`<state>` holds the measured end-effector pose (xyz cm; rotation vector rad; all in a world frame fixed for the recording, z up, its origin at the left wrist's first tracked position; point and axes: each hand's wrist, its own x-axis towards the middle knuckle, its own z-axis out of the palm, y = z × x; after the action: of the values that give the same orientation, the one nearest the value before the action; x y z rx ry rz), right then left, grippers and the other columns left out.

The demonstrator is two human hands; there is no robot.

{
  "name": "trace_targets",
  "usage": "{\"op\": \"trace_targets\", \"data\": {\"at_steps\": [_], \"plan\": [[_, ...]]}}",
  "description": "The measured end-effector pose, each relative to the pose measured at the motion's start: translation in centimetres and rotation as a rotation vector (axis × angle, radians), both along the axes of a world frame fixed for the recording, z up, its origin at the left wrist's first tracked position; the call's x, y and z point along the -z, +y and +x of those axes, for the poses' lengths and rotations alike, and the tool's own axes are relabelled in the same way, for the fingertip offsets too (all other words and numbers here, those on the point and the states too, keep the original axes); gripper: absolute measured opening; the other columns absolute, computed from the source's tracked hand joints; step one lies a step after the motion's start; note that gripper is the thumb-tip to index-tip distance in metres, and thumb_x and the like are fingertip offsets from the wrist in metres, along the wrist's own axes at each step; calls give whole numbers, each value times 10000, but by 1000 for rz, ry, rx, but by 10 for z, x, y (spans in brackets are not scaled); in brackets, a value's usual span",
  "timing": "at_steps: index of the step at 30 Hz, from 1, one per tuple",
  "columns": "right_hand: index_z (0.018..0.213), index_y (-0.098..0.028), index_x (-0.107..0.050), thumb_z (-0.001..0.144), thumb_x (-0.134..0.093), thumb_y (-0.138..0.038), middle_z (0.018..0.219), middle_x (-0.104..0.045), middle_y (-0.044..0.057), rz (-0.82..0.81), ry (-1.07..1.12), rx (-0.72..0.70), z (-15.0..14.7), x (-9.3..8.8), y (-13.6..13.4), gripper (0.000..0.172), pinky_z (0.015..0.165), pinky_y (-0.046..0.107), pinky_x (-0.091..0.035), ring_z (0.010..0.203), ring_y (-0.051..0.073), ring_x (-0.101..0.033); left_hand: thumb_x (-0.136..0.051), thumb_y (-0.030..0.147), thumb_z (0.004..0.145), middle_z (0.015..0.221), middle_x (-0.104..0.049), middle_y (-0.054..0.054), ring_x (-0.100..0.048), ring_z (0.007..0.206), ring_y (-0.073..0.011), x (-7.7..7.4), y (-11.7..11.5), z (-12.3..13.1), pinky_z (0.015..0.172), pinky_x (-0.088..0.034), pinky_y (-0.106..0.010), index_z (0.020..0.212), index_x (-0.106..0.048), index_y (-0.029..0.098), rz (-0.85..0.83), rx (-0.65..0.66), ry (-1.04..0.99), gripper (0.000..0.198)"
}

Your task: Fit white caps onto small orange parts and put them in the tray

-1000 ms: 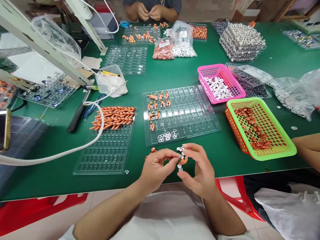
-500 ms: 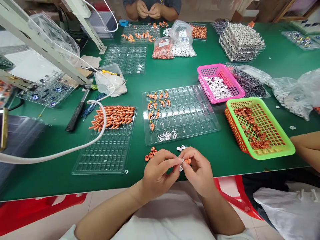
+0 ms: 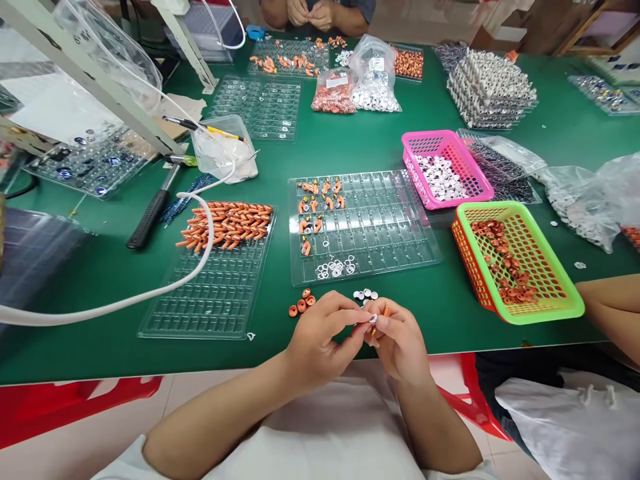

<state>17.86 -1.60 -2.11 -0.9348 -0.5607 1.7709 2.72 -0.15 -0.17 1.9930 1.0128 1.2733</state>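
Observation:
My left hand (image 3: pixel 325 343) and my right hand (image 3: pixel 404 343) meet over the table's near edge, fingertips pinched together. Between the left fingertips is a small white part (image 3: pixel 373 319), perhaps a ring; its exact shape is hard to make out. My right hand grips a small orange part (image 3: pixel 387 311), mostly covered by the fingers, with a yellow tip showing below. Just beyond the hands lie several white caps (image 3: pixel 367 293) and, to the left, several orange cups (image 3: pixel 301 305). A clear tray (image 3: pixel 380 230) behind them carries orange pieces (image 3: pixel 327 202) and white rings (image 3: pixel 336 267).
On the left, a clear tray (image 3: pixel 200 293) bears orange sticks (image 3: pixel 227 223), crossed by a white cable (image 3: pixel 203 263); a hammer (image 3: pixel 150 217) lies beside it. On the right stand a pink basket (image 3: pixel 477 170) and a green basket (image 3: pixel 560 283). Another person's hands (image 3: pixel 310 13) work across the table.
The orange part has turned in my right fingers, so its yellow tip now points down. The white part has shifted slightly right with my left fingertips. The camera view has moved a little.

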Motion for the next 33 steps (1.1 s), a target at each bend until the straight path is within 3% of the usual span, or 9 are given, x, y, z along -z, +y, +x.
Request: {"op": "trace_targets", "data": {"at_steps": [5,13,27,33], "plan": [[680,-158,-646,687,-745,-316,614,-588,5,-125,22,15,-2,-2,1,188,439,206,-325,483,94,-480,-620,90,850,817,-686,-49,-648,718,-138,2,2,-1,647,-548,-254,935,-685,193,16,-17,22,148],[646,-141,-668,662,-744,-292,545,-600,4,-173,18,-27,-6,-7,4,170,423,201,-346,439,89,-492,-585,85,842,775,-662,-34,-623,688,-130,4,3,-4,635,-510,-251,859,-643,180,94,-73,102,112],[575,-141,-623,672,-684,-277,520,-560,-9,-315,223,-191,-8,-4,6,177,398,212,-263,385,75,-427,-485,90,890,849,-641,-64,-564,745,-169,7,4,-14,698,-480,-313,915,-579,183,134,26,203,134],[605,-139,-603,703,-690,-294,534,-533,-25,-279,227,-265,-9,-1,5,203,402,200,-270,390,65,-434,-499,68,866,858,-631,-80,-566,764,-187,6,6,-20,689,-480,-326,911,-560,171,119,60,216,128]]}}
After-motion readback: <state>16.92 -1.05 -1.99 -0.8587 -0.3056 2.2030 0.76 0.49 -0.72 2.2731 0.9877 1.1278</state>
